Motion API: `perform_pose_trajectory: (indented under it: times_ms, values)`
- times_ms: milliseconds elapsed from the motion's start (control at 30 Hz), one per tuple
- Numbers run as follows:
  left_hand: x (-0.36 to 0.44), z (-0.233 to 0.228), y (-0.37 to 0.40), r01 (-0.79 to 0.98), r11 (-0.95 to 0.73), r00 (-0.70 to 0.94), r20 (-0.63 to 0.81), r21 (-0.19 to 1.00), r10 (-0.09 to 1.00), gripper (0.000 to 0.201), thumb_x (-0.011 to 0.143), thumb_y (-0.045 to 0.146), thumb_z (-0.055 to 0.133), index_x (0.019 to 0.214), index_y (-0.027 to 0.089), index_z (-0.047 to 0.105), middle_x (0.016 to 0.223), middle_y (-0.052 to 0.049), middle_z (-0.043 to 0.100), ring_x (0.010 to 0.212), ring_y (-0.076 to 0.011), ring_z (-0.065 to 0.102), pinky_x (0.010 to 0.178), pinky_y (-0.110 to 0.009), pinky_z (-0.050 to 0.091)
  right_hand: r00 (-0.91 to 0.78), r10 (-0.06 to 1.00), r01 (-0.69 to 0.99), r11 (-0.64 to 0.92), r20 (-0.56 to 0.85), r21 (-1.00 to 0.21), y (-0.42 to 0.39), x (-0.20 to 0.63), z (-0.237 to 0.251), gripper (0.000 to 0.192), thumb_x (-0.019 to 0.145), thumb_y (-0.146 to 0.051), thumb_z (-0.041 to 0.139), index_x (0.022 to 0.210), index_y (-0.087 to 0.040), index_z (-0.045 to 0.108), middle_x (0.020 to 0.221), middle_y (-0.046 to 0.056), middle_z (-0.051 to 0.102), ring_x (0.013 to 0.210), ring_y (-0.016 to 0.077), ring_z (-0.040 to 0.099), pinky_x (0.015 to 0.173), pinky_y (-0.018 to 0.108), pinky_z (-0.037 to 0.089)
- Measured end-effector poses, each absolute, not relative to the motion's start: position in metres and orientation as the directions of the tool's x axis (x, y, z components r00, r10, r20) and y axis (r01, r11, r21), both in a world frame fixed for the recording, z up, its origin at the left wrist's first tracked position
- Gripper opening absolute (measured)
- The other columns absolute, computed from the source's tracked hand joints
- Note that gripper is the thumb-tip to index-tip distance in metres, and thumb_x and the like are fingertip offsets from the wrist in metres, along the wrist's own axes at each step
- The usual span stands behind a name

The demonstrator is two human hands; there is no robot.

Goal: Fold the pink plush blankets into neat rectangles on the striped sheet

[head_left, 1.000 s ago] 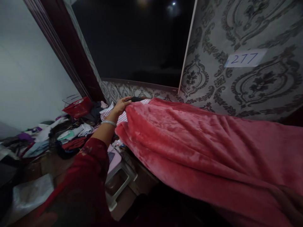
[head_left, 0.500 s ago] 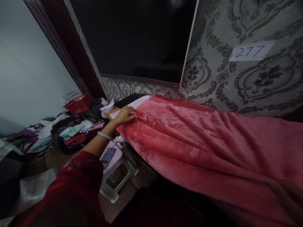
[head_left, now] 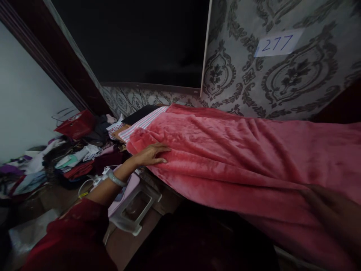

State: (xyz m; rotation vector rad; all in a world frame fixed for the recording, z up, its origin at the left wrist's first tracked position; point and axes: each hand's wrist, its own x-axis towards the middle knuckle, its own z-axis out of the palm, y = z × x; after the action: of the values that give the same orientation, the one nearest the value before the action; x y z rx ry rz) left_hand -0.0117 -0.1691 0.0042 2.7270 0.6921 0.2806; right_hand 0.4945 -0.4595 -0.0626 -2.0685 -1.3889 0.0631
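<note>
Your left hand (head_left: 152, 154) has slid nearer along the blanket (head_left: 239, 150), now flat and open on its left edge, smoothing; your right hand (head_left: 335, 214) is too blurred to tell.

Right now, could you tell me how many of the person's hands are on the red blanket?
1: the left hand lies flat on the red blanket near its left end. The right hand cannot be made out; a dark blur covers the lower right corner.

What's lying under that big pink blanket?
At the far end of the pink blanket, a striped cloth and something dark poke out. The left hand rests on top. Everything else underneath is covered.
</note>
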Motion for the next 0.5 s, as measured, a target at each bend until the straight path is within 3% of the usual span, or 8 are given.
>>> perform_pose_trajectory:
  times_ms: [100, 200, 367, 500]
  values:
    - [-0.016, 0.001, -0.180, 0.431, -0.827, 0.843, 0.165, 0.360, 0.512, 0.062, 0.089, 0.057, 0.065, 0.138, 0.020, 0.060, 0.144, -0.017, 0.052, 0.134, -0.0312, 0.051, 0.112, -0.048, 0.041, 0.527, 0.811, 0.746, -0.299, 0.253, -0.594, -0.462, 0.485, -0.045, 0.043, 0.071, -0.067, 0.051, 0.076, -0.030, 0.071, 0.081, 0.009, 0.075, 0.081, 0.0394, 0.070, 0.077, 0.054, 0.058]
    - [-0.021, -0.004, -0.184, 0.449, -0.827, 0.831, 0.183, 0.338, 0.526, 0.063, 0.083, 0.061, 0.070, 0.131, 0.021, 0.063, 0.134, -0.015, 0.058, 0.126, -0.0310, 0.054, 0.109, -0.049, 0.042, 0.552, 0.798, 0.723, -0.313, 0.242, -0.616, -0.464, 0.479, -0.037, 0.037, 0.074, -0.065, 0.053, 0.078, -0.032, 0.069, 0.081, 0.007, 0.074, 0.081, 0.0373, 0.070, 0.080, 0.052, 0.058]
    - [-0.020, -0.010, -0.179, 0.453, -0.834, 0.839, 0.166, 0.315, 0.519, 0.041, 0.088, 0.056, 0.064, 0.104, 0.019, 0.069, 0.117, -0.012, 0.064, 0.113, -0.0281, 0.057, 0.099, -0.044, 0.044, 0.557, 0.785, 0.721, -0.295, 0.271, -0.627, -0.465, 0.481, -0.039, 0.031, 0.076, -0.065, 0.055, 0.077, -0.036, 0.066, 0.080, 0.007, 0.073, 0.079, 0.0359, 0.069, 0.078, 0.051, 0.057]
    - [-0.017, -0.006, -0.183, 0.440, -0.836, 0.831, 0.203, 0.328, 0.517, 0.030, 0.096, 0.045, 0.052, 0.086, 0.019, 0.063, 0.100, -0.010, 0.065, 0.098, -0.0236, 0.058, 0.089, -0.037, 0.047, 0.494, 0.794, 0.796, -0.250, 0.354, -0.551, -0.464, 0.483, -0.038, 0.035, 0.080, -0.068, 0.049, 0.075, -0.037, 0.064, 0.075, 0.008, 0.073, 0.071, 0.0340, 0.069, 0.072, 0.050, 0.057]
